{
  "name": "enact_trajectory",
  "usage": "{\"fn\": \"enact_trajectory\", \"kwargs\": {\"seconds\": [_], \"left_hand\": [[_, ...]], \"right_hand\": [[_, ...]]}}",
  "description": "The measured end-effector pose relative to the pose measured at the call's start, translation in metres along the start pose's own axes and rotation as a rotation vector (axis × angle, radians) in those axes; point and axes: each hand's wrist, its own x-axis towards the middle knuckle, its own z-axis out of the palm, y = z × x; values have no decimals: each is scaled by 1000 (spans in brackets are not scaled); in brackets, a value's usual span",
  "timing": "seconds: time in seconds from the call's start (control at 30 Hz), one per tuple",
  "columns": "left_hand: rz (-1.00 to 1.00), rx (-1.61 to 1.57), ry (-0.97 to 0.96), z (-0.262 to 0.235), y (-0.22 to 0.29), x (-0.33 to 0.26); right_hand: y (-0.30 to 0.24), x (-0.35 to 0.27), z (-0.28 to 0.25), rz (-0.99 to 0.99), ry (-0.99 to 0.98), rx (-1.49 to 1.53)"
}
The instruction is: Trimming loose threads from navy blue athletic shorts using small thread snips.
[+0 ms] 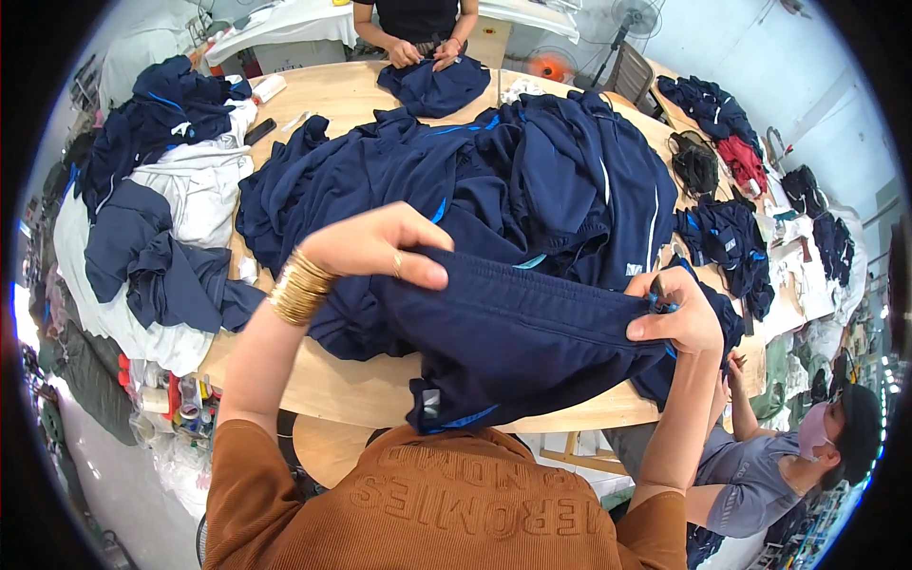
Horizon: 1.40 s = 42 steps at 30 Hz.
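A pair of navy pants (532, 328) with a gathered elastic waistband is stretched sideways in front of my chest. My left hand (385, 247), wearing gold bangles and a ring, pinches one end of the waistband between thumb and fingers. At the other end, my right hand (679, 313) is closed on the band. A small dark tool with blue parts (657, 296), like thread snips, also sits in that hand; its shape is partly hidden by the fingers. Blue trim and a pale patch show at the lower left of the pants. Behind them lies a big heap of navy garments (570, 171).
The wooden table (332, 389) curves around my front. White cloth (195, 190) and more navy clothes (157, 104) lie at left. Across the table, a person (418, 24) handles a navy piece. A masked co-worker (774, 456) is close at right. A fan (635, 17) stands at the back.
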Motion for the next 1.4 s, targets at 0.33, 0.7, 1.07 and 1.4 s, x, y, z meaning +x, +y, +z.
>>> {"fn": "enact_trajectory", "kwargs": {"seconds": [0.33,0.7,1.07,1.4], "left_hand": [[-98,70,331,-46,19,-45],[-77,181,438,-44,22,-64],[-36,79,-54,80,-19,26],[-105,-614,664,115,-31,5]], "right_hand": [[7,-13,-32,-71,61,-126],[-7,-19,-25,-109,229,-85],[-6,38,45,-231,-128,-124],[46,4,97,-198,569,94]]}}
